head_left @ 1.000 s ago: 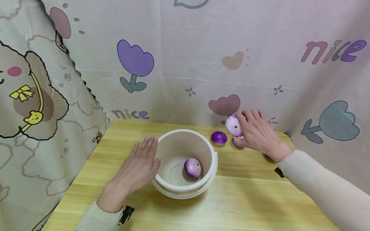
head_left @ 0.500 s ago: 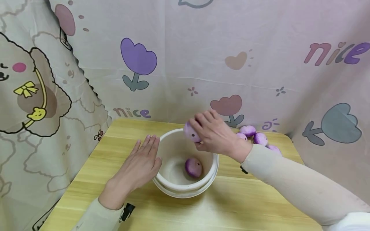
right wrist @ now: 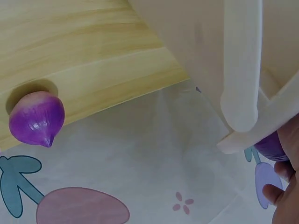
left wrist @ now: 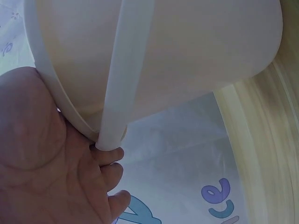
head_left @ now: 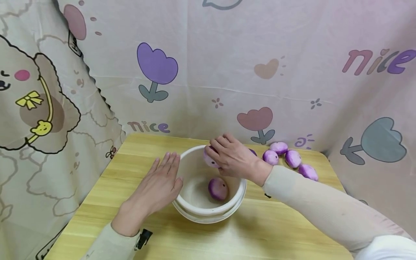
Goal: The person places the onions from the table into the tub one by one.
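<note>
A white bucket [head_left: 209, 211] stands on the wooden table, with one purple onion [head_left: 217, 189] lying on its bottom. My left hand [head_left: 151, 193] rests with straight fingers against the left side of the rim. In the left wrist view its palm meets the rim, and its fingertips show beside the bucket's handle [left wrist: 125, 79]. Over the far right part of the bucket, my right hand [head_left: 235, 157] grips another purple onion [head_left: 210, 159] from above. The held onion is partly covered by the fingers, and in the right wrist view only a purple piece shows behind the rim.
Several more purple onions [head_left: 293, 159] lie at the table's back right. One onion [right wrist: 36, 119] sits near the back edge, mostly hidden behind my right hand in the head view. A printed cloth [head_left: 201, 72] hangs close behind the table [head_left: 107, 202].
My right hand has carried an onion leftward from the back right group to the bucket, then lowered it slightly at the mouth. My left hand has stayed at the rim.
</note>
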The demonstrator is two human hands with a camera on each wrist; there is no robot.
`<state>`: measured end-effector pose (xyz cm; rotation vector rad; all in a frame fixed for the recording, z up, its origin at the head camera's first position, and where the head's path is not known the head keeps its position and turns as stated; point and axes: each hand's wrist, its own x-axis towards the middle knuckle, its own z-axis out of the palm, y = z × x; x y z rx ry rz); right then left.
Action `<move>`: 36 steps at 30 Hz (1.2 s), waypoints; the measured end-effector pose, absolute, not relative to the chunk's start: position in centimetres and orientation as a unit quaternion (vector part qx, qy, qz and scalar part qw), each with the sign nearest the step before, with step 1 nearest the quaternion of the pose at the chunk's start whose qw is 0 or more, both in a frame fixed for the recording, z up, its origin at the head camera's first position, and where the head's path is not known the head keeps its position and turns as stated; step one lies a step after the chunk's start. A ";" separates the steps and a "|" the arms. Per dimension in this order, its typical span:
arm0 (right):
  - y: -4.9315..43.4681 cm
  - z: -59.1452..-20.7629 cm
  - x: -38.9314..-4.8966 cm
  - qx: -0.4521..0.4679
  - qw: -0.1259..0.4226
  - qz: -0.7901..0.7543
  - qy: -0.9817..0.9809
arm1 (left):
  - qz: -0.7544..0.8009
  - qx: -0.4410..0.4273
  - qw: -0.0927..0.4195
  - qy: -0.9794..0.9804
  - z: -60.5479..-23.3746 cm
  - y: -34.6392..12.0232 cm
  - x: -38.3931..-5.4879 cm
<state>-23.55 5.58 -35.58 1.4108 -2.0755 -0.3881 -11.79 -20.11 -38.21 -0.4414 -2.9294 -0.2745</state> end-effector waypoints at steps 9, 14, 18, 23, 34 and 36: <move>5.9 -36.3 -23.3 0.532 0.283 -0.178 -0.778 | -0.088 -0.149 0.078 -0.982 -38.2 -19.8 -11.6; 6.2 -36.5 -23.4 0.530 0.268 -0.181 -0.784 | -0.091 -0.147 0.077 -0.982 -38.3 -19.5 -11.7; 6.4 -36.4 -23.5 0.529 0.271 -0.175 -0.785 | -0.092 -0.147 0.072 -0.982 -38.3 -19.5 -11.8; 6.7 -36.2 -23.8 0.510 0.295 -0.179 -0.788 | -0.101 -0.141 0.056 -0.983 -38.0 -19.6 -12.0; 8.1 -36.1 -24.2 0.465 0.349 -0.120 -0.805 | -0.108 -0.141 0.052 -0.983 -38.1 -19.9 -12.1; 9.7 -35.7 -24.7 0.447 0.351 -0.116 -0.814 | -0.109 -0.147 0.053 -0.982 -38.2 -19.5 -12.3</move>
